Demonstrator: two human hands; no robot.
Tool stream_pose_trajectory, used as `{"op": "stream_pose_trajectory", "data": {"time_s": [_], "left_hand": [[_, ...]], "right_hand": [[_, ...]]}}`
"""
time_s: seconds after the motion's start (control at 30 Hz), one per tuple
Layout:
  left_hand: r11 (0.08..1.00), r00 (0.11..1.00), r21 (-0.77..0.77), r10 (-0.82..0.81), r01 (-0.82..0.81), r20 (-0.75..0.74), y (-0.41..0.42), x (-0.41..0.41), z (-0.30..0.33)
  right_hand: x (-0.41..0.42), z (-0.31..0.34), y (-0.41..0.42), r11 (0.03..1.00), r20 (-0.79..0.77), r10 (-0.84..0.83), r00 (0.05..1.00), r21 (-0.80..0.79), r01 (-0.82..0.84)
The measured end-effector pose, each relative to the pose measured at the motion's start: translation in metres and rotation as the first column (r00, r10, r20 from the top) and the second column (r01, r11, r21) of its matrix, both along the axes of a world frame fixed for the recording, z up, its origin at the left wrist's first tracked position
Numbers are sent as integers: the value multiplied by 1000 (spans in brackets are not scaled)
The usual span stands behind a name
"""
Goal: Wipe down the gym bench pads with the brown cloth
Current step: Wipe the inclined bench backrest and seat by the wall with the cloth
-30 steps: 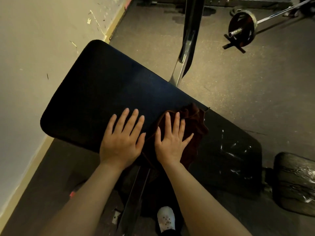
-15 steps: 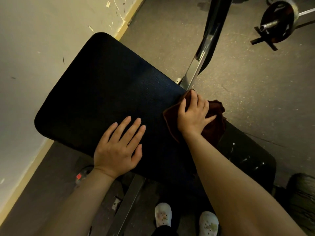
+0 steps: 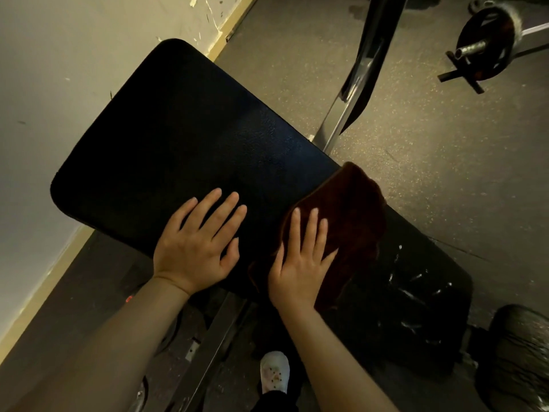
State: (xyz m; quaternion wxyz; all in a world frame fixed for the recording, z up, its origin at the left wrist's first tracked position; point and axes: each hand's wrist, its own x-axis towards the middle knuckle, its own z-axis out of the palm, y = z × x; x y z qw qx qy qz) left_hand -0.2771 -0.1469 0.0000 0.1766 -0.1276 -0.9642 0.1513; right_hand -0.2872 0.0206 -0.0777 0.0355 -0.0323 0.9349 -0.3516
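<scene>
A large black bench pad [image 3: 184, 138] fills the middle of the view, running from upper left to lower right. The brown cloth [image 3: 350, 215] lies spread on it near the pad's far edge, right of centre. My right hand [image 3: 300, 263] presses flat on the cloth's near part with straight fingers. My left hand [image 3: 196, 242] rests flat on the bare pad beside it, fingers spread. The pad's right end [image 3: 416, 292] shows pale scuffs or cracks.
A pale wall [image 3: 44, 84] runs along the left, close to the pad's end. A metal frame upright [image 3: 356, 84] rises beyond the pad. A barbell with a weight plate [image 3: 484, 46] lies at upper right. A round padded roller [image 3: 520, 352] sits at lower right. My white shoe [image 3: 274, 373] shows below.
My right hand has drawn the cloth back from the pad's far edge toward me, and its fingers now lie flat. The left hand has stayed on the pad.
</scene>
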Motion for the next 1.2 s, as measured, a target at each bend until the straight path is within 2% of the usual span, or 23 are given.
{"op": "stream_pose_trajectory", "data": {"time_s": [0.13,0.23,0.33,0.5,0.77,1.0,1.2], "left_hand": [[1000,1000,13,-7,7,5,2,1,1],[999,1000,28,-19,19,-7,-1,0,0],[997,998,53,-55,57,-43,-4,0,-1],[997,997,47,-60,62,-42,-3,-1,-5],[998,1000,53,-29,29,-2,-2,-2,-3],[999,1000,38,-27,27,-10,0,0,-2],[998,999,43,-38,39,-28,0,-1,0]], "right_hand": [[12,-3,1,998,-63,62,996,14,-61],[-36,21,-17,991,-107,131,986,37,-128],[-104,58,-50,984,-56,175,983,32,-173],[-152,75,-71,992,-61,126,990,-18,-127],[-117,47,-37,998,-24,55,998,-5,-55],[-25,-5,13,995,56,-99,994,-23,100],[29,-26,31,994,41,-110,993,8,110]]}}
